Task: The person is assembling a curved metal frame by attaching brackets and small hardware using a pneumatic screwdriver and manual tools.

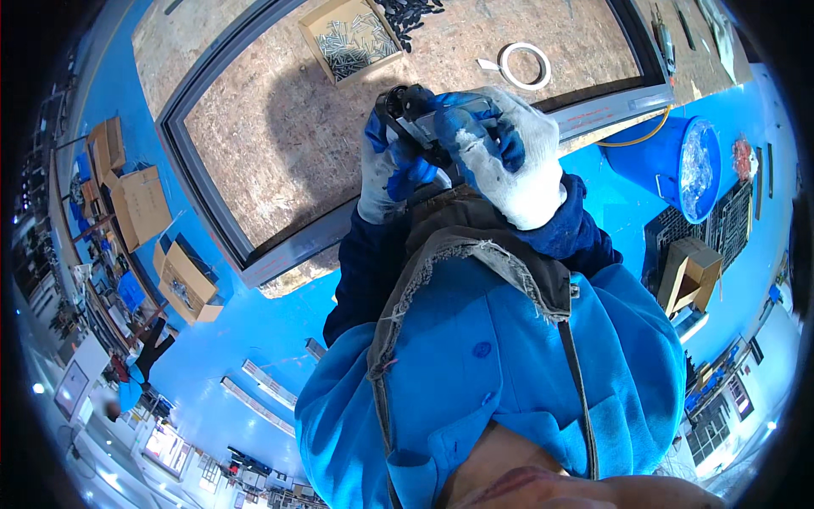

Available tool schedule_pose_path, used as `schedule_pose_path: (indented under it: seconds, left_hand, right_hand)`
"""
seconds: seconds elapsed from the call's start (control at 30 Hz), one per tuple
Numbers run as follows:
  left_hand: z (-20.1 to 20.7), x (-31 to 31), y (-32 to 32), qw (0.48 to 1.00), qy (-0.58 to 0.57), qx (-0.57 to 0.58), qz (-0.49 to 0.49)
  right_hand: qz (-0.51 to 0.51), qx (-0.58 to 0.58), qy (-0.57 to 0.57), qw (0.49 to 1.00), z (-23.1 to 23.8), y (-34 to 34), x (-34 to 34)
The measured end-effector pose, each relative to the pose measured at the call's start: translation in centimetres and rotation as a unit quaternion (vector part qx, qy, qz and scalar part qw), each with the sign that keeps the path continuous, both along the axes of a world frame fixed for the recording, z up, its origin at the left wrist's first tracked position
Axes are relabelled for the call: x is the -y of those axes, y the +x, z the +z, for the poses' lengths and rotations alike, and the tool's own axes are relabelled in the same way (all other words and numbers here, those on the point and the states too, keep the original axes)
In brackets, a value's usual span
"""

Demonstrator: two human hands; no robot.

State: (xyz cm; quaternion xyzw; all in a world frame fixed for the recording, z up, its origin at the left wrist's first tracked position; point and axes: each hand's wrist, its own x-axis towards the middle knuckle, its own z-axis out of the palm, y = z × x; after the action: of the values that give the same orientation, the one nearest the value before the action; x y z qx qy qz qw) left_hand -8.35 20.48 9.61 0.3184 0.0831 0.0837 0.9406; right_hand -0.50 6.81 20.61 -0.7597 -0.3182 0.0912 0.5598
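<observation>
Both my hands wear white work gloves with blue-coated fingers, and they meet in front of my chest. My left hand (386, 170) is closed around a small black-and-grey metal fitting (412, 103); its exact kind cannot be made out. My right hand (509, 153) has its fingers curled in against the same fitting from the right, and they hide part of it. Beyond the hands, a dark grey rectangular frame (208, 212) lies on the wooden board tabletop (297, 153).
Inside the frame are an open cardboard box of screws (352, 42), a pile of black parts (411, 19) and a roll of white tape (526, 66). A blue bin (657, 161) with clear plastic stands right. Cardboard boxes (140, 208) sit left; a person (131, 386) is far left.
</observation>
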Motion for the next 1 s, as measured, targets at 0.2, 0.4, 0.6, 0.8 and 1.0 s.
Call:
schedule_pose_path:
  seconds: [0.2,0.4,0.6,0.8,1.0]
  left_hand:
    - [2.1,-0.4,0.0,0.994,0.099,0.03,0.031]
    - [3.6,-0.6,-0.5,0.991,0.126,0.03,0.037]
    - [2.8,-0.6,-0.5,0.984,0.174,0.028,0.01]
    - [4.2,-0.7,-0.9,0.98,0.195,0.01,-0.03]
    - [4.6,0.3,-0.3,0.99,0.138,0.034,0.009]
  right_hand:
    - [-0.016,0.06,-0.088,0.994,1.1,-0.7,0.4]
    - [0.026,0.014,-0.019,0.999,0.8,-0.5,0.7]
    - [0.015,0.113,0.007,0.993,1.2,-0.5,1.1]
    - [-0.018,0.068,0.031,0.997,1.4,-1.4,1.2]
    - [-0.043,0.081,0.056,0.994,0.2,-1.6,1.0]
